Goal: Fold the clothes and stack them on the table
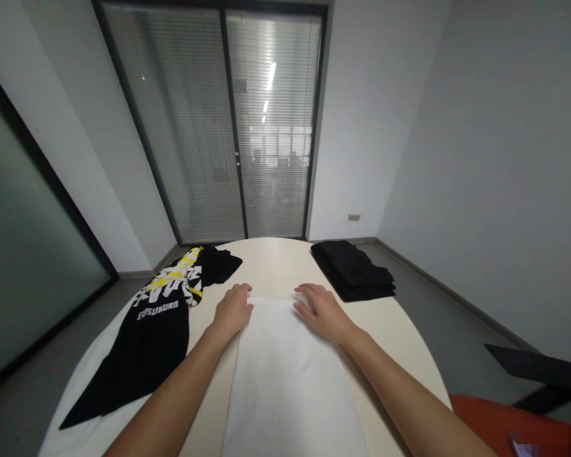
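A long strip of smooth white cloth [290, 381], perhaps a folded garment, lies flat on the table and runs toward me. My left hand [233, 310] rests at its far left corner, thumb and fingers apart at the edge. At the far right corner, my right hand [322, 311] touches the cloth with a gap between thumb and fingers. Neither hand shows a firm grip. To the left, a black shirt [147, 355] with white and yellow print is spread out. Black folded clothes [356, 270] are stacked at the right.
The pale round-ended table [271, 260] carries all the cloth. More white fabric [95, 374] hangs over its left edge, under the black shirt. A red chair seat [504, 425] stands close on the right. Beyond the table are a glass door [276, 190] and walls.
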Demonstrator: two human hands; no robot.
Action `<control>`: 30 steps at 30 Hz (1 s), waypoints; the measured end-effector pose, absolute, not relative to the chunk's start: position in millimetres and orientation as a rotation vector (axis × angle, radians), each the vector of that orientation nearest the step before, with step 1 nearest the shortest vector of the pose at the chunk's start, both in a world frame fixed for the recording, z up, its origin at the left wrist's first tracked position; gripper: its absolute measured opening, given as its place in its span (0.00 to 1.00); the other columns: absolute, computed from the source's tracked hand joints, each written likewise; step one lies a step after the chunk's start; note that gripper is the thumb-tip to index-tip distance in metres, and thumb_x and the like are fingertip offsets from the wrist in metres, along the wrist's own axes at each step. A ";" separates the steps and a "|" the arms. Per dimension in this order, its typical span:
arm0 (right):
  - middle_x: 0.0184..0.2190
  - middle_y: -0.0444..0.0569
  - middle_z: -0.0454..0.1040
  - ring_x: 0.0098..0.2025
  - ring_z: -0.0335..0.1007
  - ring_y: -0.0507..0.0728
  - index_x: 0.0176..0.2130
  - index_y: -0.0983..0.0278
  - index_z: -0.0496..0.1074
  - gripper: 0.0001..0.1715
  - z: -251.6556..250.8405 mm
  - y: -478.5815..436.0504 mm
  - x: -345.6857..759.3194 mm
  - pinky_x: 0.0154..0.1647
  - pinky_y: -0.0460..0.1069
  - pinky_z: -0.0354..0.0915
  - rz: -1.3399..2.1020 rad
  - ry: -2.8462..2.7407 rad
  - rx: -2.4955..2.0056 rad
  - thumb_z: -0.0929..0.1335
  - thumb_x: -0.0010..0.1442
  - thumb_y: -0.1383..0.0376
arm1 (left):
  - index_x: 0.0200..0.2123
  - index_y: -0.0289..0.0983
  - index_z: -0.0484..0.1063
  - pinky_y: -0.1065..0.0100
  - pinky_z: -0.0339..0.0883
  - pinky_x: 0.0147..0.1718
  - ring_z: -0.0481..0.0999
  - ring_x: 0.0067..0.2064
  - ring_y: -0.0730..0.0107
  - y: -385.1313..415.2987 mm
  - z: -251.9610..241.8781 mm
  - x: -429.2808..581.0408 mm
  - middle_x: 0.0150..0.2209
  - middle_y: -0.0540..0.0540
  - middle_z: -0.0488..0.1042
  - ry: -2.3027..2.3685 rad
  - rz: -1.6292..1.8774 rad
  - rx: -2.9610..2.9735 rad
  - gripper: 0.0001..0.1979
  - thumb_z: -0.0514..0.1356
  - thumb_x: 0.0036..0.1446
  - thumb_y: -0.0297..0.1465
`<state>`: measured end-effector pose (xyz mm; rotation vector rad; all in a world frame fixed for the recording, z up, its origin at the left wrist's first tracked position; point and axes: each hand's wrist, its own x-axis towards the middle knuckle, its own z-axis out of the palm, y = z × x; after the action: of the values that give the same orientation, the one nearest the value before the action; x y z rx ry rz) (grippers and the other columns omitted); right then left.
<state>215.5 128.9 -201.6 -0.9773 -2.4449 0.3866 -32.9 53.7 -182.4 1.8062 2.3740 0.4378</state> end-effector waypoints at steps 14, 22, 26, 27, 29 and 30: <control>0.72 0.51 0.45 0.74 0.36 0.64 0.70 0.59 0.53 0.37 -225.2 145.4 203.0 0.72 0.64 0.37 0.497 -2.675 -1.020 0.56 0.70 0.47 | 0.70 0.36 0.49 0.49 0.44 0.69 0.41 0.73 0.52 11.2 -199.0 45.8 0.73 0.39 0.45 1.808 0.382 2.301 0.30 0.48 0.68 0.36; 0.71 0.50 0.51 0.74 0.39 0.61 0.68 0.58 0.58 0.32 -231.4 163.4 209.9 0.72 0.63 0.39 0.565 -2.625 -0.947 0.53 0.72 0.51 | 0.69 0.45 0.53 0.40 0.37 0.68 0.39 0.73 0.45 -17.3 -194.3 46.6 0.73 0.42 0.43 1.391 0.280 2.556 0.33 0.56 0.64 0.43; 0.71 0.52 0.52 0.73 0.40 0.62 0.67 0.59 0.61 0.33 -232.4 162.8 210.7 0.72 0.63 0.40 0.596 -2.591 -0.907 0.54 0.71 0.48 | 0.68 0.48 0.56 0.39 0.39 0.67 0.43 0.72 0.43 -26.0 -184.5 57.4 0.72 0.44 0.47 1.111 0.252 2.651 0.31 0.56 0.63 0.42; 0.70 0.52 0.53 0.73 0.41 0.62 0.66 0.59 0.62 0.33 -232.2 162.4 210.5 0.72 0.63 0.40 0.600 -2.580 -0.901 0.54 0.71 0.48 | 0.68 0.47 0.56 0.39 0.39 0.67 0.44 0.72 0.43 -27.6 -183.1 61.2 0.72 0.43 0.48 1.097 0.263 2.664 0.31 0.57 0.63 0.41; 0.70 0.53 0.55 0.73 0.43 0.63 0.65 0.60 0.64 0.33 -231.0 162.6 210.6 0.71 0.63 0.41 0.620 -2.548 -0.874 0.54 0.71 0.47 | 0.68 0.47 0.57 0.40 0.40 0.67 0.45 0.72 0.43 -30.5 -181.5 69.1 0.72 0.43 0.48 1.033 0.281 2.691 0.31 0.57 0.62 0.41; 0.69 0.54 0.56 0.72 0.44 0.62 0.64 0.61 0.65 0.33 -230.0 163.3 211.2 0.71 0.63 0.42 0.635 -2.519 -0.856 0.54 0.71 0.48 | 0.68 0.47 0.56 0.40 0.41 0.67 0.46 0.72 0.44 -31.9 -181.0 72.6 0.72 0.44 0.48 0.982 0.280 2.701 0.31 0.56 0.63 0.42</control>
<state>211.2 163.3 -230.0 -0.8559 -2.5191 0.6345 72.6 -31.9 -181.0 2.7014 0.9823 0.2803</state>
